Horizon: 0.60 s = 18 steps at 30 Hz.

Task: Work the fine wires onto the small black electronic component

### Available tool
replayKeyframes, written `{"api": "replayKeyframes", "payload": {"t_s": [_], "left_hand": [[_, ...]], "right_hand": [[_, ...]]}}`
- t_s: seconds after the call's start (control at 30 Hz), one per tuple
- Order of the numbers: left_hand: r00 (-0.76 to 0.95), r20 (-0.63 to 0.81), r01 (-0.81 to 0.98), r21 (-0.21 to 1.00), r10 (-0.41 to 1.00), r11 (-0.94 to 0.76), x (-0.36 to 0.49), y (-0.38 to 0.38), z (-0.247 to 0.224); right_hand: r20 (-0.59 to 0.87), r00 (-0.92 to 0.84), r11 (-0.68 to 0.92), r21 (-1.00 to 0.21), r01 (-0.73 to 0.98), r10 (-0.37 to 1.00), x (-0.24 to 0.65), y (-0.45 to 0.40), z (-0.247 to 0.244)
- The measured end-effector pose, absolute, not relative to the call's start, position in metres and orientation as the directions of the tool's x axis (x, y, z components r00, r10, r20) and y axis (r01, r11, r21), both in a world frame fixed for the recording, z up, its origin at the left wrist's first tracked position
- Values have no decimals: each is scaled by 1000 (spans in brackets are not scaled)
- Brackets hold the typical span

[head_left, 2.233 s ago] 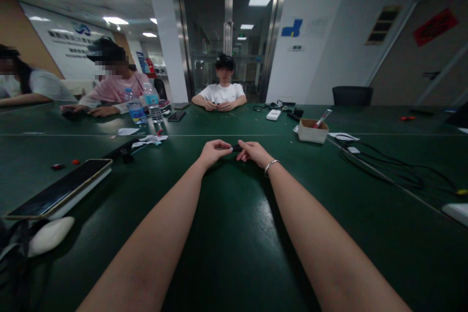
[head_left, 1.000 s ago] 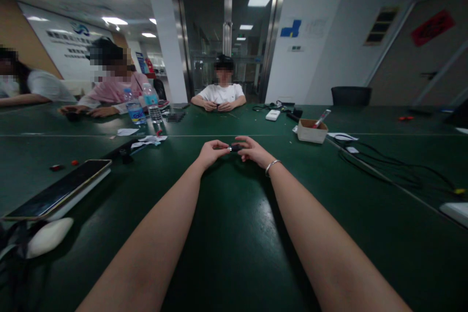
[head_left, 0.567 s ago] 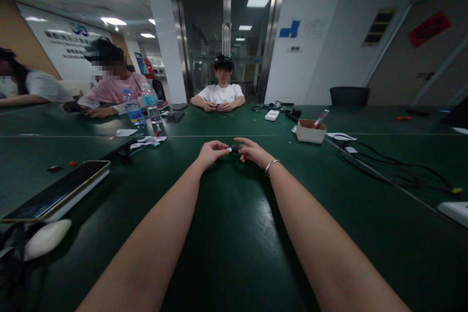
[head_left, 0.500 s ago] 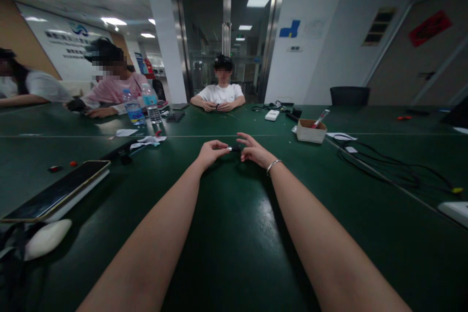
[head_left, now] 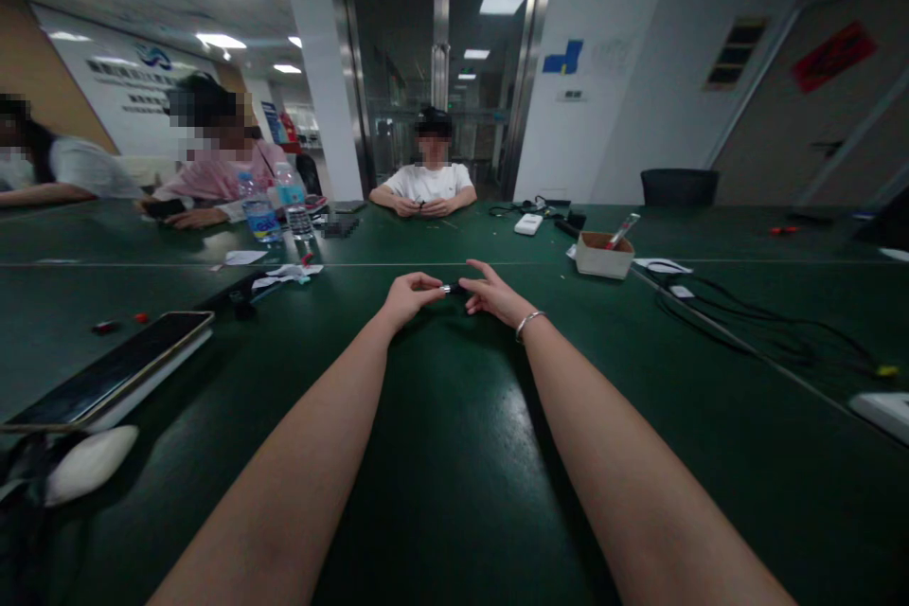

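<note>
My left hand [head_left: 410, 300] is closed, with a small black and silver object [head_left: 447, 289] pinched between thumb and fingertips. Its silver part shows beside the left fingertips, and its dark end points right. The object is too small to tell its kind. My right hand [head_left: 495, 294], with a silver bracelet [head_left: 529, 325] at the wrist, is at that dark end. One right fingertip meets or overlaps the dark end, while another finger stretches out above it and the fingers stay apart. Both hands are just over the dark green table [head_left: 447, 454].
A phone [head_left: 117, 369] on a white box lies left, near a white rounded object [head_left: 92, 464]. Paper scraps [head_left: 288, 275] and water bottles [head_left: 294, 204] stand beyond. At right are a small box [head_left: 603, 256] and black cables [head_left: 753, 331]. Other people sit across the table.
My right fingers have shifted: one fingertip has come down and left onto the object's dark end, and the upper finger has drawn slightly right. My left hand stays nearly still.
</note>
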State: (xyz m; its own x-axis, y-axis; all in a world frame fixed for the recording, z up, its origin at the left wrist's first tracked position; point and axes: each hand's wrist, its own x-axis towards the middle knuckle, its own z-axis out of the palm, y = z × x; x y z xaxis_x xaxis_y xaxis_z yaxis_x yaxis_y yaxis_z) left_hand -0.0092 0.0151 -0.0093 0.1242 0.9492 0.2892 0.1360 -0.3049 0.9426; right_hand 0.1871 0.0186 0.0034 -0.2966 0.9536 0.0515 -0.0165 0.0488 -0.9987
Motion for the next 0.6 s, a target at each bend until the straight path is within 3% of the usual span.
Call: {"api": "replayKeyframes", "payload": {"t_s": [0.1, 0.3, 0.5, 0.6], "left_hand": [[127, 298, 126, 941, 946, -313, -10, 17, -11], [117, 285, 107, 949, 951, -297, -10, 15, -10], [121, 275, 92, 954, 954, -287, -9, 14, -9], [122, 274, 90, 954, 954, -286, -9, 14, -8]], "right_hand": [[22, -294, 44, -997, 66, 956, 184, 20, 3], [91, -330, 72, -995, -68, 939, 190, 15, 7], [2, -299, 7, -1000, 17, 954, 183, 21, 5], [34, -338, 36, -999, -1, 940, 185, 21, 4]]}}
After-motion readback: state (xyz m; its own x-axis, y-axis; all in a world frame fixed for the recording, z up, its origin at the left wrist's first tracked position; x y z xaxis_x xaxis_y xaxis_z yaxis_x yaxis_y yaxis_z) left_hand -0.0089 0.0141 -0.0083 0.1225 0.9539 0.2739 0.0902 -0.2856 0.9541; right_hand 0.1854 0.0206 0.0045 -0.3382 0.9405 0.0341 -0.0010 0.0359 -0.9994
